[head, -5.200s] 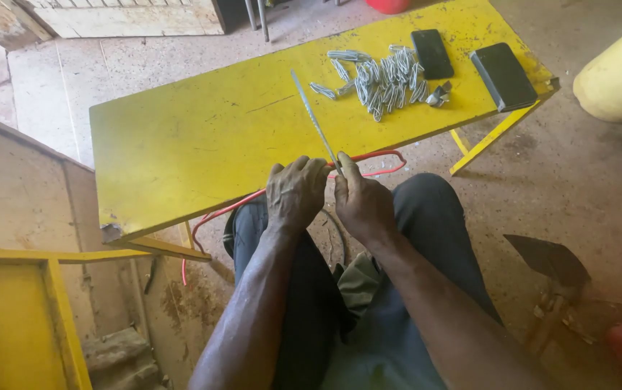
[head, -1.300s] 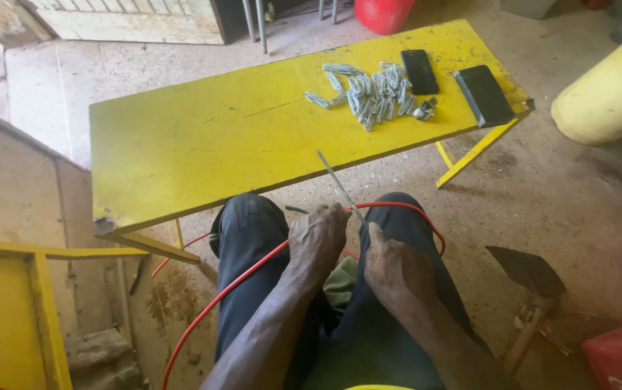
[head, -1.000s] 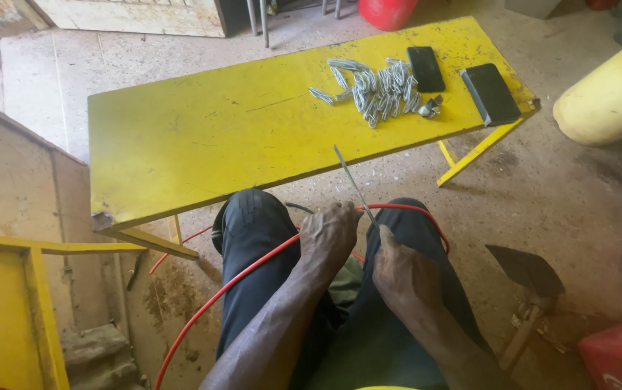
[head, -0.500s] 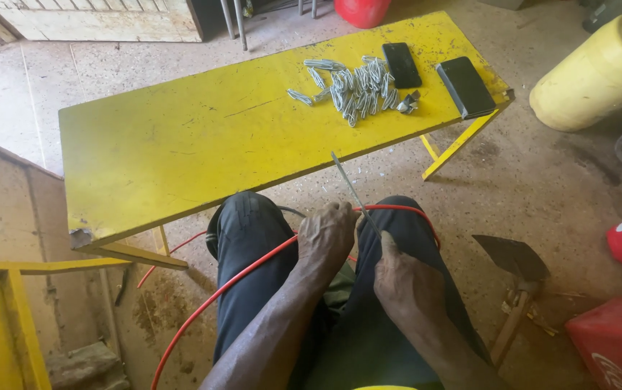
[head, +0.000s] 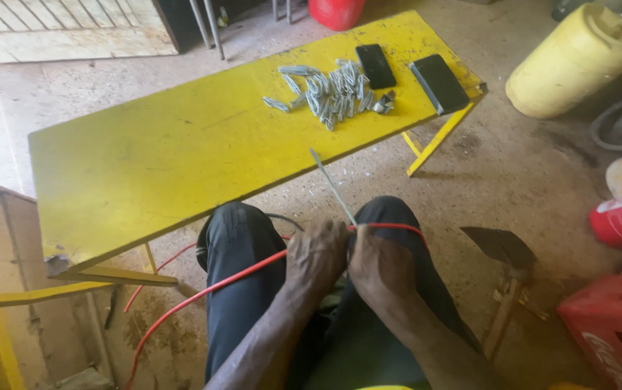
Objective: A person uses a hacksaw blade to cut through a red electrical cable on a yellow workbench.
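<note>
I sit with both hands together over my knees. My left hand (head: pixel 316 258) and my right hand (head: pixel 378 266) pinch a thin grey strip (head: pixel 331 186) that points up toward the yellow table (head: pixel 152 166). A red cable (head: pixel 217 285) runs under my left hand, loops over my right knee and trails down to the floor at lower left. On the far part of the table lies a pile of several short grey wire pieces (head: pixel 329 89).
Two dark phones (head: pixel 374 65) (head: pixel 438 83) lie on the table's right end. A yellow jerrycan (head: pixel 578 61) stands at right, a red crate (head: pixel 610 332) at lower right, a hoe (head: pixel 506 274) on the floor by my right leg, a red container (head: pixel 336 11) behind.
Five seconds ago the hands worked the strip at the table edge without the cable on my lap. Over the last second the hands have stayed together on my knees; only the view has shifted slightly.
</note>
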